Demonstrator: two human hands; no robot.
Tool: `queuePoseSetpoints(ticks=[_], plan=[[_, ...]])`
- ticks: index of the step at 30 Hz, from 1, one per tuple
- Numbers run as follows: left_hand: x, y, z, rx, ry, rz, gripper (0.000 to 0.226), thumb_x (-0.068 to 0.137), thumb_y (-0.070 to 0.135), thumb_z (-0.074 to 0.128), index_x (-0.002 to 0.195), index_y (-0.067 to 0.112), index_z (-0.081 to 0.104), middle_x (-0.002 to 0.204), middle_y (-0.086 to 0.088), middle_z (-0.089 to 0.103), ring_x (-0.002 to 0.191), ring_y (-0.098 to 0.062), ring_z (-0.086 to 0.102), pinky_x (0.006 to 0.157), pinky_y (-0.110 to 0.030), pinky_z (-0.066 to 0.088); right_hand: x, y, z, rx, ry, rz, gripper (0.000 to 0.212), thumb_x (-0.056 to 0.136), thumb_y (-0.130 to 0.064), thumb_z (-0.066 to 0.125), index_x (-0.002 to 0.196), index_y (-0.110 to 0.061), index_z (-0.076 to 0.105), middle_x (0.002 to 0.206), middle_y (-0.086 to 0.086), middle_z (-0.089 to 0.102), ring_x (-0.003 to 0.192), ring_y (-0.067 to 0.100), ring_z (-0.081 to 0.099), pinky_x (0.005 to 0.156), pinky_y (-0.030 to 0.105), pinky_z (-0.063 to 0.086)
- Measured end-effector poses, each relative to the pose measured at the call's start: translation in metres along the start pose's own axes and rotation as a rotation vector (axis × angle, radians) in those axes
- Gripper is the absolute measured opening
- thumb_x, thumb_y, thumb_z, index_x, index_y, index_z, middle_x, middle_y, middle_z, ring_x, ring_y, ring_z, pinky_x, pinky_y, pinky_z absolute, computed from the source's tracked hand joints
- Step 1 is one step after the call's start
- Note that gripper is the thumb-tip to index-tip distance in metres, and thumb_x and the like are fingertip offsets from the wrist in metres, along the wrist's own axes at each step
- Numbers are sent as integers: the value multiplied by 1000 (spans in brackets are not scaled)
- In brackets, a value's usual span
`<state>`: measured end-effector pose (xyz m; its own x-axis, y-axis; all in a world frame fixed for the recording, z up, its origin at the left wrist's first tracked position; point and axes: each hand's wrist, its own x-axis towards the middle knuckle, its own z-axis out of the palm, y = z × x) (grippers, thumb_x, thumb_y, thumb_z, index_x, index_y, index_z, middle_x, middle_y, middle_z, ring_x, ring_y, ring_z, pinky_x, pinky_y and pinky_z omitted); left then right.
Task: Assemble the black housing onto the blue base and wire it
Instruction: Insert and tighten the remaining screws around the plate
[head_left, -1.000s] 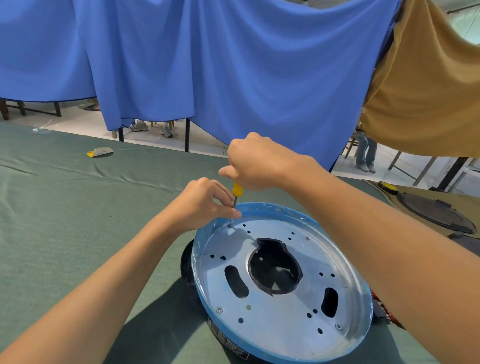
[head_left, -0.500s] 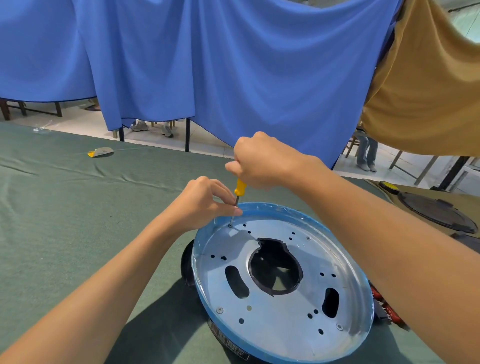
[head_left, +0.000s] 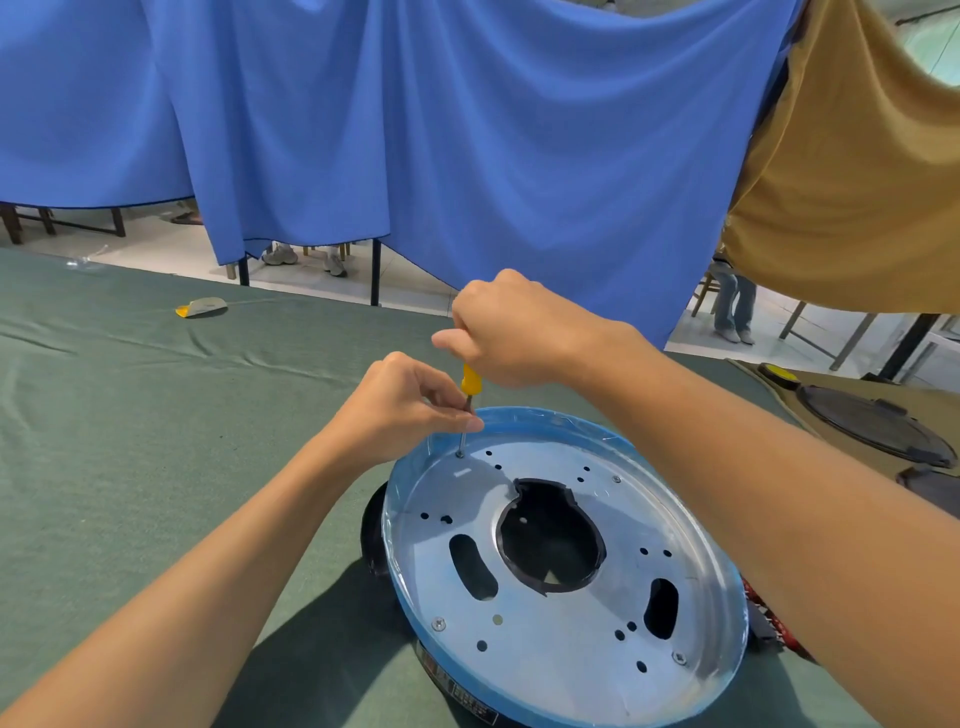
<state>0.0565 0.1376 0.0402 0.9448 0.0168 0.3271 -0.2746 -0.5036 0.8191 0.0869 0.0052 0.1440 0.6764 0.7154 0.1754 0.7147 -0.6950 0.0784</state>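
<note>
Fastening looks like the step in hand. The blue base (head_left: 545, 415) lies dish-up on the green counter (head_left: 130, 441) right before the person, with the black housing (head_left: 371, 530) peeping out underneath at nine o'clock. Screw heads (head_left: 439, 623) sit at roughly one, five and seven o'clock on its silver plate. A fourth screw (head_left: 460, 453), at eleven o'clock, has the tip of the screwdriver (head_left: 471, 378) on it. Red-and-black wires (head_left: 769, 618) poke out at four o'clock, half hidden by the right forearm.

To my eye, the thin shaft stands slightly tilted. The tip could skip out of the screw head and scratch the plate, or jab the left fingers so close beside it. A screw driven crooked could bind. The wires might get pinched if the base shifts.

The right hand (head_left: 514, 332) is fisted round the yellow handle from above, wrist raised. The left hand (head_left: 405, 405) pinches the shaft between thumb and fingertips, just above the blue rim. A blue curtain (head_left: 467, 156) hangs at twelve o'clock and a brown cloth (head_left: 857, 182) at two.
</note>
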Motion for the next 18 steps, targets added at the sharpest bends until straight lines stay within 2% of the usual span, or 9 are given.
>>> queuePoseSetpoints(ticks=[2,3,6,9,12,14,16,17,18], plan=[[-1,0,-1,-4,-3,-1,9,73,17,85,72,23,80,74,-3,75,69,-11,56,76,-42,51,0,0,-5,12,-70,-78,16,96,-32,55,93,-17,53,89,-1,47,88,23,50,71,38,45],[-1,1,-2,-12,-14,-10,10,75,15,83,73,24,80,78,-8,75,70,-12,54,77,-44,51,0,1,-6,7,-85,-106,8,94,-27,58,96,-20,53,92,-3,47,92,20,48,75,37,46],[-1,4,-3,-80,-99,-33,14,79,11,79,77,25,80,84,-12,76,71,-13,55,73,-41,48,-1,1,-6,11,-26,-52,18,91,-27,62,79,-22,49,80,-1,45,83,24,55,60,35,45],[-2,6,-1,-119,-84,-35,11,76,12,82,76,23,80,79,-4,77,70,-11,61,77,-36,50,-2,3,-1,-3,45,61,28,92,-30,58,73,-16,44,73,0,36,63,17,42,49,30,30],[0,4,1,-103,-21,-51,7,72,15,85,73,20,80,76,-3,76,70,-13,62,75,-44,52,-4,2,2,-5,54,87,40,95,-29,52,62,-17,33,67,3,35,56,18,35,48,30,24],[1,1,1,-79,-38,-31,8,75,16,84,73,23,80,78,-13,75,68,-17,53,67,-41,45,-4,0,-2,3,7,47,32,93,-36,56,69,-17,46,72,2,43,66,21,45,52,32,33],[2,-1,0,-55,-59,-11,14,79,16,81,73,29,80,82,-18,74,71,-17,49,70,-38,42,-3,0,-6,-15,-53,-31,15,89,-31,62,89,-17,58,85,-1,51,85,23,52,65,37,46],[1,-2,-1,-58,-69,-9,15,80,15,80,74,29,80,83,-15,75,73,-17,52,73,-40,47,-2,0,-7,-10,-55,-54,7,88,-25,63,90,-20,58,87,-2,51,89,23,54,69,38,48],[1,-2,-2,-65,-84,-8,14,82,14,78,77,27,80,84,-10,77,75,-17,57,79,-45,51,-2,-1,-7,2,-46,-56,10,88,-22,63,82,-23,56,85,-2,50,89,24,56,66,36,48]])
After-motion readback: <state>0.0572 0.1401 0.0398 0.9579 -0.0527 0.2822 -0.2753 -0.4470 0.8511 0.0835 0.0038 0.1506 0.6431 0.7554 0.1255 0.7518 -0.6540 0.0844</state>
